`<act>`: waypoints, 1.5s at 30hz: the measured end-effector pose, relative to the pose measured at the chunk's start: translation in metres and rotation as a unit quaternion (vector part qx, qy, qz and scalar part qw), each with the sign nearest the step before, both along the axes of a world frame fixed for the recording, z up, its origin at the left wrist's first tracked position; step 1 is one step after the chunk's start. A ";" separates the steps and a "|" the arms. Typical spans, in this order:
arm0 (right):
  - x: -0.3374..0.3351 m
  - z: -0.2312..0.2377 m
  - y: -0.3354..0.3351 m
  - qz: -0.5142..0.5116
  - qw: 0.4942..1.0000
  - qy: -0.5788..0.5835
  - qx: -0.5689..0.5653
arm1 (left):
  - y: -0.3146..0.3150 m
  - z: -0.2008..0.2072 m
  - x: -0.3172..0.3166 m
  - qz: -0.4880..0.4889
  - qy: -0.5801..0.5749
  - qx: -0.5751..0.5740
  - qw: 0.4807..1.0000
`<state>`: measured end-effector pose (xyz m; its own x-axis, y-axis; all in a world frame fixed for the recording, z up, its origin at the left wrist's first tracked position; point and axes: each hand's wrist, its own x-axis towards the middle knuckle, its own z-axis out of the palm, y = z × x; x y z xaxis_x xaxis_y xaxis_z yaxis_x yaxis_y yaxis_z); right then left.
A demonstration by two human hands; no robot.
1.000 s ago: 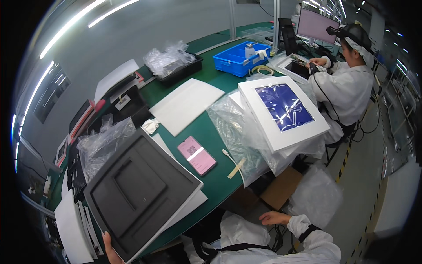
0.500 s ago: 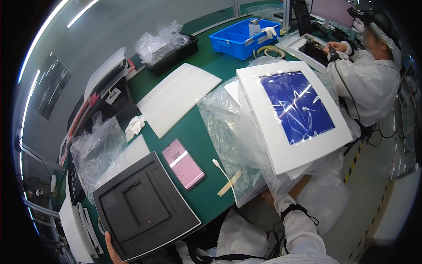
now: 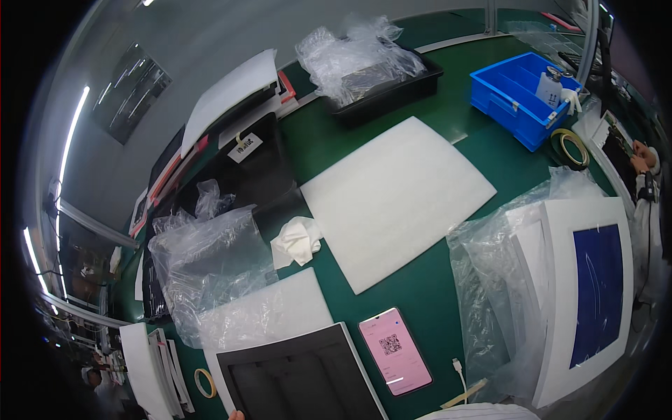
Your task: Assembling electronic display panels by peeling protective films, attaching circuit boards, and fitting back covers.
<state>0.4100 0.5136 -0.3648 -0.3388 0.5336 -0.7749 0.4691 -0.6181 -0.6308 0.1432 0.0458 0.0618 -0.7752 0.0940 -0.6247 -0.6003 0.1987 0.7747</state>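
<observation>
At the bottom edge, the fingertips of my left hand [image 3: 236,415] grip the lower left edge of a flat display panel [image 3: 297,378] with a dark glossy face and a white border. The rest of that hand is out of the picture. My right hand is not in view; only a white sleeve [image 3: 479,412] shows low down. Right of the panel lies a phone [image 3: 395,353] with a pink lit screen. Under the panel's far edge is a white foam sheet [image 3: 280,308], with a crumpled clear plastic bag [image 3: 210,269] over it.
A larger foam sheet [image 3: 399,203] lies mid-table. White-framed panels with a blue face [image 3: 598,294] stand on plastic wrap at right, near a cable [image 3: 458,371]. Farther off are a blue bin [image 3: 514,112], tape rolls [image 3: 570,148], a black tray [image 3: 392,98] and a co-worker's hands [image 3: 642,157].
The display panel has turned from its matt, recessed black back to a glossy dark face. My view has shifted left and forward, and my right forearm has mostly left the picture.
</observation>
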 end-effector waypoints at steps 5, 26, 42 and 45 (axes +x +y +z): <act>-0.070 0.024 0.023 0.023 1.000 0.015 0.001 | 0.001 0.005 -0.005 0.036 -0.020 -0.048 0.998; -0.283 -0.052 0.074 0.095 0.984 0.144 0.031 | 0.011 -0.019 0.011 0.051 0.132 -0.060 0.988; -0.321 -0.100 0.090 0.089 0.985 0.145 0.003 | 0.014 -0.019 0.010 0.055 0.139 -0.101 0.984; -0.318 -0.101 0.092 0.086 0.986 0.142 -0.001 | 0.012 -0.021 0.008 0.059 0.141 -0.077 0.985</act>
<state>0.0915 0.6058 -0.4659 -0.6278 0.4487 -0.6360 0.3708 -0.5461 -0.7512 0.1513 0.0575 0.0410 -0.9201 -0.0858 -0.3821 -0.3906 0.2693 0.8803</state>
